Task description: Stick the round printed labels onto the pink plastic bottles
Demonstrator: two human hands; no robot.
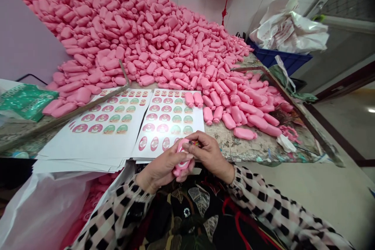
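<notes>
My left hand point(162, 170) is wrapped round a small pink plastic bottle point(181, 162) just below the table's near edge. My right hand point(209, 152) is closed over the bottle's top, fingertips pinched against it with a small coloured sticker showing between them. Two stacks of sticker sheets point(168, 119) with oval red and green labels lie on the table right in front of my hands. A huge heap of the same pink bottles point(152, 35) fills the table behind the sheets.
A metal rod point(88, 105) lies across the left sheets. A white plastic bag point(43, 207) holding pink bottles hangs at lower left. A blue crate point(281, 60) with white bags stands at back right. A green packet point(26, 101) rests at left.
</notes>
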